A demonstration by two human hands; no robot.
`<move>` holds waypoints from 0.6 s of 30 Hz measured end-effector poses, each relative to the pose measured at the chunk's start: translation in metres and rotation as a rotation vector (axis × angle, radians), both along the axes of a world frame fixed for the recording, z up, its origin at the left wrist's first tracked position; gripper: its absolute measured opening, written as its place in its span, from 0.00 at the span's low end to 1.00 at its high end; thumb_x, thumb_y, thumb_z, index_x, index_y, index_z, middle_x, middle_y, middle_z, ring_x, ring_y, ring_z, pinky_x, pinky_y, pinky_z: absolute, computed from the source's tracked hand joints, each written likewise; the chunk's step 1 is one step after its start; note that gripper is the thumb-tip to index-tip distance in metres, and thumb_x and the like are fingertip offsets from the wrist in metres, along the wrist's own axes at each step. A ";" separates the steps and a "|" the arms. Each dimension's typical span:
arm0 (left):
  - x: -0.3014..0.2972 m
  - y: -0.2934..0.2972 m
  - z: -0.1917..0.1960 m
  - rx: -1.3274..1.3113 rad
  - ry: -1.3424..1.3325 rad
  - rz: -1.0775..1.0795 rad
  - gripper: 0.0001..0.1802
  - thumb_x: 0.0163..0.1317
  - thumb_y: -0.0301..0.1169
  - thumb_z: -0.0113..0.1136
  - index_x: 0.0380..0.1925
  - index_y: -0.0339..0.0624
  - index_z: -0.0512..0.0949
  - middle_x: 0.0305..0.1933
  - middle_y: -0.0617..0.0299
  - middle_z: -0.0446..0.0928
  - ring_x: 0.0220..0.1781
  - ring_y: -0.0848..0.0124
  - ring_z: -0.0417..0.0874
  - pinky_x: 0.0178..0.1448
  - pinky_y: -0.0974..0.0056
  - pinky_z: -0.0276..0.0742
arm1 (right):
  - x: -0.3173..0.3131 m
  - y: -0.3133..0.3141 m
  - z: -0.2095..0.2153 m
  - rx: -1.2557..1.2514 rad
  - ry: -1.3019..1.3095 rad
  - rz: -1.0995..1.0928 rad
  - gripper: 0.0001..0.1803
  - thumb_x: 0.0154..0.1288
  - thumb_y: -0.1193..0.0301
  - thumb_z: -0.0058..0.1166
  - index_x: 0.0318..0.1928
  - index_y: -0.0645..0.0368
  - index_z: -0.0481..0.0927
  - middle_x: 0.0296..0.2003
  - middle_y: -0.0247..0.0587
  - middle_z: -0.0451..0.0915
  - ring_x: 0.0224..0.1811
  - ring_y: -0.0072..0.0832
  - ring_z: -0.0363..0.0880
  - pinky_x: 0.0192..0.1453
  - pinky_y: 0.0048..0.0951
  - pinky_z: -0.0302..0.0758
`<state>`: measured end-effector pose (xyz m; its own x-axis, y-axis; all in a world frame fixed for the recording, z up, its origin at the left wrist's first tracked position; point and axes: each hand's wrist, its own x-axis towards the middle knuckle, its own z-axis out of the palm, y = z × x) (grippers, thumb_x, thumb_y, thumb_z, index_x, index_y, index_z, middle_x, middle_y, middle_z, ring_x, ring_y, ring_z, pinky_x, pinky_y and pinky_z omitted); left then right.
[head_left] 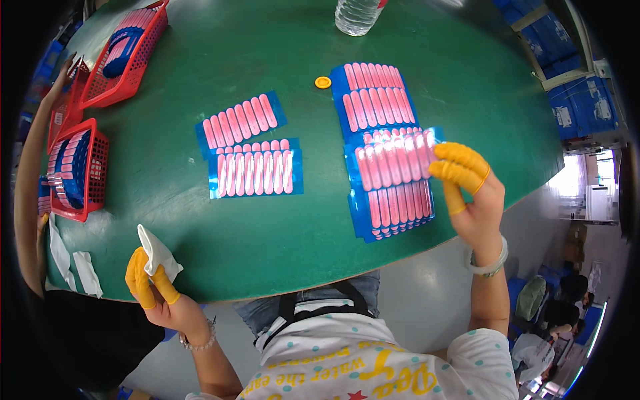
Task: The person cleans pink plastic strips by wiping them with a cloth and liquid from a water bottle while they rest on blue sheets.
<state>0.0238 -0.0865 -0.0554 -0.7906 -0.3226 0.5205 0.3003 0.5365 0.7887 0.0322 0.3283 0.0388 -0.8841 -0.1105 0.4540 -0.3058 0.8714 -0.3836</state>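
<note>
My left hand [167, 303], with yellow finger covers, pinches a folded white cloth [159, 252] near the table's front edge. On the right, my right hand [477, 207], also in yellow finger covers, grips the right end of a shiny blue sheet [395, 163] with a row of pink rounded strips. That sheet lies over or just above stacks of similar sheets; I cannot tell if it touches them. One stack [379, 110] extends beyond it, another [400, 208] shows on the near side. Between my hands lie a tilted sheet [240, 121] and a straighter, glossy one [256, 175].
At the left stand red baskets, one near [100, 170] and one far [137, 79], both holding pink-and-blue sheets. Another person's arm [30, 180] reaches along there. White cloth pieces [87, 275] lie by the left edge. A yellow round object [323, 83] and a clear bottle [357, 19] are farther back.
</note>
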 end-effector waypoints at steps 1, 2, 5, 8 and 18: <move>-0.001 0.001 0.001 -0.029 0.024 0.000 0.14 0.74 0.22 0.52 0.56 0.30 0.76 0.57 0.56 0.76 0.54 0.70 0.79 0.60 0.66 0.75 | -0.003 0.008 -0.006 -0.008 0.005 0.010 0.17 0.53 0.88 0.59 0.43 0.59 0.86 0.49 0.43 0.85 0.51 0.40 0.84 0.56 0.35 0.79; -0.002 0.002 0.001 0.001 0.030 0.001 0.13 0.74 0.21 0.53 0.56 0.30 0.76 0.58 0.56 0.76 0.54 0.70 0.79 0.60 0.65 0.74 | -0.006 0.015 -0.011 -0.065 -0.026 -0.005 0.18 0.52 0.89 0.59 0.43 0.59 0.86 0.49 0.44 0.85 0.51 0.40 0.85 0.55 0.33 0.79; -0.002 0.004 0.006 0.004 -0.003 0.005 0.12 0.73 0.18 0.51 0.53 0.30 0.78 0.59 0.52 0.74 0.58 0.61 0.78 0.63 0.60 0.75 | -0.006 0.024 -0.020 -0.161 -0.114 -0.004 0.20 0.54 0.90 0.53 0.45 0.59 0.86 0.52 0.45 0.84 0.54 0.40 0.83 0.57 0.33 0.77; -0.003 0.009 0.008 0.027 0.010 -0.013 0.11 0.70 0.18 0.55 0.51 0.29 0.79 0.57 0.50 0.75 0.58 0.60 0.78 0.63 0.59 0.73 | 0.003 0.021 -0.014 0.061 -0.216 -0.148 0.25 0.58 0.91 0.46 0.50 0.58 0.85 0.57 0.46 0.81 0.62 0.44 0.77 0.64 0.38 0.72; 0.001 0.006 0.014 -0.189 0.040 -0.107 0.12 0.70 0.16 0.54 0.52 0.29 0.79 0.58 0.51 0.75 0.60 0.62 0.78 0.66 0.60 0.73 | -0.020 -0.150 -0.017 0.199 -0.218 0.151 0.40 0.60 0.51 0.64 0.62 0.70 0.74 0.67 0.55 0.70 0.72 0.55 0.62 0.75 0.55 0.57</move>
